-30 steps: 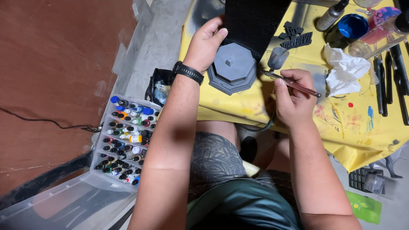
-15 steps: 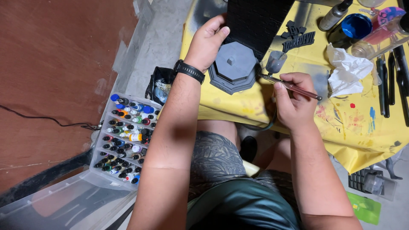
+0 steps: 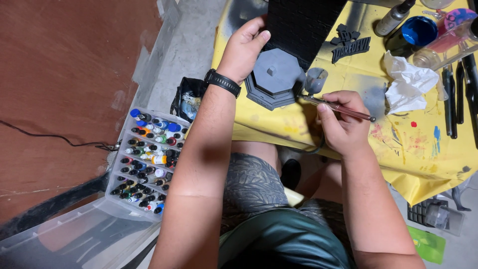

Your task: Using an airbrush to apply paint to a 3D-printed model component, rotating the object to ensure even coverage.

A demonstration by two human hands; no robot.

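Note:
My left hand [image 3: 244, 49], with a black watch on its wrist, rests against the side of a dark brick-textured model tower [image 3: 301, 25] that stands on a grey octagonal base [image 3: 275, 78]. My right hand [image 3: 343, 119] holds a thin paintbrush [image 3: 343, 108] like a pen, its tip touching the right edge of the grey base. A small grey piece [image 3: 316, 79] stands just beside the brush tip. All of this sits on a table covered with a paint-stained yellow cloth [image 3: 398, 154].
A crumpled white tissue [image 3: 409, 83], a blue paint pot [image 3: 419, 30], a bottle [image 3: 393, 19], a black flat part [image 3: 351, 45] and dark tools [image 3: 455, 89] lie on the cloth. A clear box of small paint bottles [image 3: 149, 159] sits on the floor at left.
My right hand has shifted slightly left, bringing the brush tip against the base's edge. My left hand stays on the tower.

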